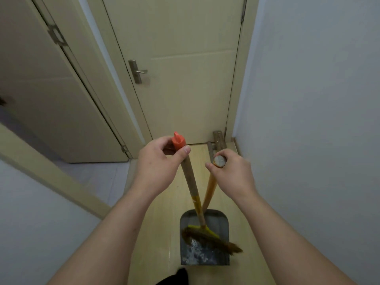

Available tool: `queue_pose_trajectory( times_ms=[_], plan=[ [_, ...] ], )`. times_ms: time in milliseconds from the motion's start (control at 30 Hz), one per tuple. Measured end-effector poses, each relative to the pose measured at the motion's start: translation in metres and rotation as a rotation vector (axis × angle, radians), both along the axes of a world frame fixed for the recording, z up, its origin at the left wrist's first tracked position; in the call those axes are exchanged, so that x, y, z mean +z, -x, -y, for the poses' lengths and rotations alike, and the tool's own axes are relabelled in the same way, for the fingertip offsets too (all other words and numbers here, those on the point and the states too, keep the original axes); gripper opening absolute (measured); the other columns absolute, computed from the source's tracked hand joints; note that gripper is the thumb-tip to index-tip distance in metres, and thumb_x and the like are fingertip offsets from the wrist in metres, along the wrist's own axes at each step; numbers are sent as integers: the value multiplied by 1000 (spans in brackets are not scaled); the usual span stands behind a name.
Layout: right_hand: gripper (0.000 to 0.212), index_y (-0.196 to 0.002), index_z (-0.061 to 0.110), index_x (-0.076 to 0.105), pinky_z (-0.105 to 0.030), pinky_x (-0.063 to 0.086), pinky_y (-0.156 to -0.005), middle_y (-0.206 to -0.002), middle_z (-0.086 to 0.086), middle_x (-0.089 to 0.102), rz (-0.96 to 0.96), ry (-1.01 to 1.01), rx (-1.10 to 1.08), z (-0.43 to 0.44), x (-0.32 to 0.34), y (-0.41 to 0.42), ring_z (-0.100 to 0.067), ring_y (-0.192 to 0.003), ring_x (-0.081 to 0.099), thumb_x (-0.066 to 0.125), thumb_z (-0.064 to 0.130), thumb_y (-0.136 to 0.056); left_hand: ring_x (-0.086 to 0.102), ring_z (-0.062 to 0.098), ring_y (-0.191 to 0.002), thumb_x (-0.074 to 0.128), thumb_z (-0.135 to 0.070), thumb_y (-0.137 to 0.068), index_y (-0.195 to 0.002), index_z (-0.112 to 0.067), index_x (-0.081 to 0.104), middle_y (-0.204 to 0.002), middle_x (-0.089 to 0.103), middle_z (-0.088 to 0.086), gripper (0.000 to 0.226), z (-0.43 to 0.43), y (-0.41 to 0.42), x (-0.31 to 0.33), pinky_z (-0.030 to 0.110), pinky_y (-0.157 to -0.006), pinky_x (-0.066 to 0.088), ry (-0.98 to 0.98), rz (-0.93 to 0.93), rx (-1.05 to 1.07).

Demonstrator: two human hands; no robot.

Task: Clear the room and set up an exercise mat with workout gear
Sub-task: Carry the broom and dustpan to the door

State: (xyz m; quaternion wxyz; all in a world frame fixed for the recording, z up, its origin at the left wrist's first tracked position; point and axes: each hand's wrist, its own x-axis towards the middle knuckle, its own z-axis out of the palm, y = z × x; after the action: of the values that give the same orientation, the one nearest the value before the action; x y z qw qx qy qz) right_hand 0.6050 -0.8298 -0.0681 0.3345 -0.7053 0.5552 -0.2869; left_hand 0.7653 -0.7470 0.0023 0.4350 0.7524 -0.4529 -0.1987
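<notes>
Left hand (158, 159): the fingers and thumb are curled round the top of the broom (190, 177) handle, just below its orange cap (178, 141). The thumb lies across the front of the handle.

Right hand (231, 168): the fingers are curled round the top end of the dustpan handle (209, 192). The pale round end of the handle shows above the fingers.

The two hands are near each other at about the same height, not touching. Both forearms enter from the bottom edge of the view.

Broom: the handle slopes down and to the right from the left hand. Its upper section is brown and its lower section is yellow. It crosses in front of the orange dustpan handle just above the pan. The brown bristle head (207, 238) lies inside the dustpan (220, 225), with its right tip past the pan's right edge.

Dustpan: the grey pan rests on the wooden floor (156, 223), below and between the hands. Pale debris lies in its lower part.

Surroundings: a closed cream door (185, 68) with a metal lever handle (137, 71) stands directly ahead. A second cream door (51, 89) stands open at the left. A plain white wall (308, 99) runs along the right. A brown wooden item (218, 138) stands at the base of the closed door, in the corner; its type cannot be told.
</notes>
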Motion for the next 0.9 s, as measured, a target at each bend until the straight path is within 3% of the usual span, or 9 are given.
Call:
queue_pose_trajectory(
  times_ms=[233,367,467,600,700,833,900],
  plan=[
    [31,-107,30,64,-15,49,-66,-93,12,65,-63,37,-53,111,-12,-55,-4,-84,61,78,45,-83,62,0,-97,73,-41,-87,-118,-28,68,-102,68,-17,34,118,-54,-12,25,-85,53,10,-4,-49],
    [32,-108,32,63,-17,52,-65,-93,14,64,-100,-15,-80,171,-14,-79,-2,-81,62,78,44,-83,62,-2,-93,75,-40,-86,-109,-35,66,-96,67,-19,26,189,-94,-14,24,-83,53,-17,-30,-105],
    [31,-110,33,62,-23,57,-69,-95,12,64,-124,-64,-92,209,-18,-85,-4,-84,63,76,43,-85,64,0,-90,76,-41,-84,-105,-31,68,-93,68,-18,25,240,-114,-19,24,-81,54,-26,-16,-144],
    [26,-105,35,56,-15,45,-57,-94,10,62,-174,-90,-120,254,-23,-88,-3,-79,61,74,41,-88,63,-1,-87,75,-45,-84,-107,-30,69,-92,68,-17,28,303,-118,-25,20,-75,53,-56,-21,-218],
    [25,-104,32,55,-20,45,-56,-91,7,61,-256,-93,-142,292,-33,-86,-8,-76,61,72,42,-89,62,-2,-85,73,-46,-85,-107,-32,67,-92,67,-17,27,353,-113,-30,11,-65,45,-94,7,-281],
    [26,-106,29,53,-27,55,-61,-87,7,60,-343,-91,-123,333,-48,-82,-11,-74,62,70,41,-91,62,0,-88,71,-47,-87,-111,-27,69,-94,68,-16,31,409,-104,-44,18,-71,49,-115,63,-334],
    [27,-107,27,54,-26,53,-59,-86,7,59,-351,-109,-129,354,-54,-77,-9,-73,60,71,40,-90,62,1,-87,70,-47,-88,-107,-27,69,-92,67,-15,27,440,-95,-50,22,-72,51,-158,96,-372]
  ],
)
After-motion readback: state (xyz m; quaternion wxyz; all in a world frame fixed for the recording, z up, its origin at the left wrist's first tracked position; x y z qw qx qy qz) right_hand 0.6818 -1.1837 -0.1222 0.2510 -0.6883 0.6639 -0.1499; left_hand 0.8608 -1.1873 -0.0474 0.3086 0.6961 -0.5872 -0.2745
